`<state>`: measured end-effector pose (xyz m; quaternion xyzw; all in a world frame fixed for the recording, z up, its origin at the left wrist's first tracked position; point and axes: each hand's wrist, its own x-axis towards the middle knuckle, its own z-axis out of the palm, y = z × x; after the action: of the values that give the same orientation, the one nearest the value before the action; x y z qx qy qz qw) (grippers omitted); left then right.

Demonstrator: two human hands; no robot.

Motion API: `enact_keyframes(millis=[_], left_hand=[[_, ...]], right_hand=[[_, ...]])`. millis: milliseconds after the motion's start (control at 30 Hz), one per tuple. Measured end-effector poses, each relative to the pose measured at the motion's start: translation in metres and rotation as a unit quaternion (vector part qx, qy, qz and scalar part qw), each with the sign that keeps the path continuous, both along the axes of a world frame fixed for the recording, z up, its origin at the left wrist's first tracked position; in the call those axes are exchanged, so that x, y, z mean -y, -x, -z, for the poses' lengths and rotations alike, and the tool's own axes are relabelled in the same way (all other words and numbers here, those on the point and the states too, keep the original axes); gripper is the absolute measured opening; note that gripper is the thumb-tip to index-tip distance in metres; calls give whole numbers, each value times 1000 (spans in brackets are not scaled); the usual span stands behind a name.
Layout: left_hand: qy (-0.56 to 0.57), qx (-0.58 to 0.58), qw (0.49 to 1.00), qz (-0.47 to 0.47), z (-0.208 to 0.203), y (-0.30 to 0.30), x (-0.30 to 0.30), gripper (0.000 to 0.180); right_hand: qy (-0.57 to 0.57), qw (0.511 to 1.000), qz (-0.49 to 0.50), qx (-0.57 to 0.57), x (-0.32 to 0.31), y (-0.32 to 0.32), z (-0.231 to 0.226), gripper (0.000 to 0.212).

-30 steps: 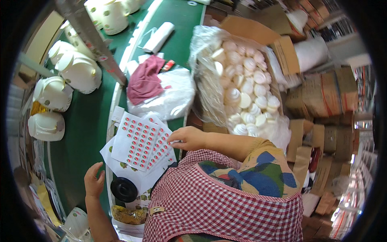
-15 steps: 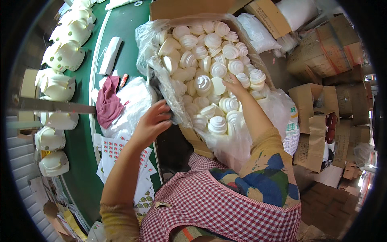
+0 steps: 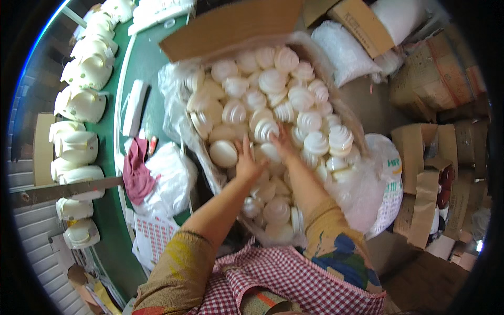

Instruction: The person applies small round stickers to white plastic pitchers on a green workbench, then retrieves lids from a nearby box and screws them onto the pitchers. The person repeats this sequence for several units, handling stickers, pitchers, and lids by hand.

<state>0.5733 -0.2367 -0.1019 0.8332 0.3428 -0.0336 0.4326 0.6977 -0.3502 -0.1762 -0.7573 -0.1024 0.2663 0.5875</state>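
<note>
From where I stand, both bare hands are down in the heap of white stepped caps; the caps lie jumbled, some ridged side up and others flat side up, in a cardboard box lined with clear plastic film; the box stands beside the green counter. The left hand has its fingers spread among the caps, its grip loose and wide, with nothing that I can see held in it; the right hand sits just across from it, fingertips right beside a ridged cap, apparently touching it, though I cannot tell whether that grip has closed on anything.

The caps look like thin moulded plastic, so I would judge them light, stiff and not easily broken; their smooth, shiny faces may well slip under dry fingers, and a cap wedged among its neighbours could drag others along; the best hold seems to be the round outer rim, pinched from opposite sides, or else the raised rings, which give the fingers an edge; the flat-side-up ones, like the pale disc left of the left hand, offer only their rim.
</note>
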Motion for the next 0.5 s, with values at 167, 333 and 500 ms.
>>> enact_keyframes(millis=[167, 333, 500], left_hand=[[133, 28, 990, -31, 6, -14, -11, 127], [226, 6, 973, -45, 0, -40, -24, 130], [168, 91, 981, -13, 25, -36, -16, 120]], right_hand=[[-16, 1000, 27, -1, -8, -16, 24, 80], [80, 995, -43, -32, -7, -44, 23, 78], [35, 999, 10, -8, -21, -23, 2, 77]])
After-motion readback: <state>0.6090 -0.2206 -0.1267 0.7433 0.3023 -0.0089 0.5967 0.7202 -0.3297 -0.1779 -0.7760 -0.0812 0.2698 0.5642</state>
